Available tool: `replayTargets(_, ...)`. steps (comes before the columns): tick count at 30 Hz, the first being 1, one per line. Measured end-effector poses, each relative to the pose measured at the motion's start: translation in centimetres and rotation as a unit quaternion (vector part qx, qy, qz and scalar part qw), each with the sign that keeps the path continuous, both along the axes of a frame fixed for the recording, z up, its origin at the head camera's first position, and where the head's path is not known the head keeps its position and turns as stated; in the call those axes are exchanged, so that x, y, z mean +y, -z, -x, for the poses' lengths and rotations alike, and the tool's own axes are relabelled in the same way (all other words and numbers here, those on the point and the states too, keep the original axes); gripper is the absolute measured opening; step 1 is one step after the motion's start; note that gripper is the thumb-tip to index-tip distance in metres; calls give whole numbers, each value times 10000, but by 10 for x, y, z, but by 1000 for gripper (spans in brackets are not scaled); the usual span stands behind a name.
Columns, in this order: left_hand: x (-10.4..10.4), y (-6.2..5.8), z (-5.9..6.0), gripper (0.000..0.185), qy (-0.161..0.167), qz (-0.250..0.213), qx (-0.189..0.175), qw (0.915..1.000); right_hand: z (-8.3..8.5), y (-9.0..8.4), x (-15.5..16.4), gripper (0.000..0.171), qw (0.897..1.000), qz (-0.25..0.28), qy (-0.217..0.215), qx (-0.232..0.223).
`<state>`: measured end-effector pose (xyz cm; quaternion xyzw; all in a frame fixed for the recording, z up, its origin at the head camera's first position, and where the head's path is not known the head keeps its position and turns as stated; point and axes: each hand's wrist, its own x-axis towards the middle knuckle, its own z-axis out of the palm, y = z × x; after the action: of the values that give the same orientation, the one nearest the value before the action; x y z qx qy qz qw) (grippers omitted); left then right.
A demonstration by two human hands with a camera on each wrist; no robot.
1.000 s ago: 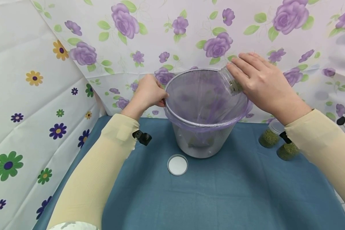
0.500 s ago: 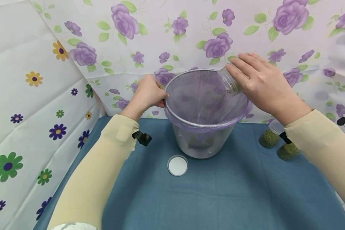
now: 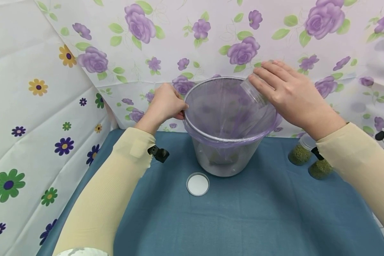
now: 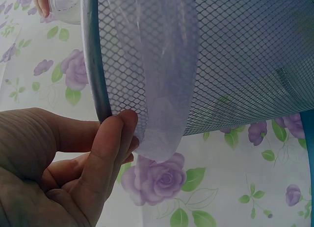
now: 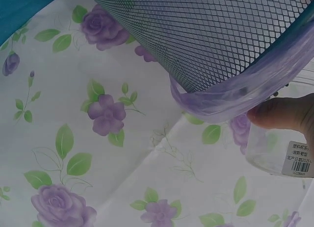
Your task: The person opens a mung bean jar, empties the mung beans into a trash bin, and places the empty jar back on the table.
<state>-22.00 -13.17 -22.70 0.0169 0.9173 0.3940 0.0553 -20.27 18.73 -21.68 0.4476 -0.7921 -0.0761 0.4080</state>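
The bin (image 3: 225, 156) is grey metal mesh with a smooth matt rim, lined by a thin, glossy lilac plastic bag (image 3: 230, 113). The jar (image 3: 254, 91) is clear, shiny plastic with a paper label. Matt blue woven cloth (image 3: 243, 220) covers the desk.

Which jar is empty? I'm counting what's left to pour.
The tilted jar in the right hand, mouth over the bin; the two jars standing at right hold green grains.

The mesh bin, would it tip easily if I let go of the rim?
Probably. The mesh bin looks light, with little in its liner, and narrows toward its base. The left hand grips its rim, likely steadying it.
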Motion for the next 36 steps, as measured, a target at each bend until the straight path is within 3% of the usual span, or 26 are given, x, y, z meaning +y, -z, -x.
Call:
replayTargets(13,0,0,0,17,32,-38,-13,10000,-3,-1,-2,43,10000,45,1,-41)
replayTargets(23,0,0,0,16,10,-70,-80,9999,3,2,2,65,9999,-4,101,-9)
replayTargets(27,0,-1,0,17,17,-52,-59,10000,3,1,2,57,9999,-24,129,29)
replayTargets(36,0,-1,0,17,16,-53,-52,10000,3,3,3,62,9996,-113,251,-10)
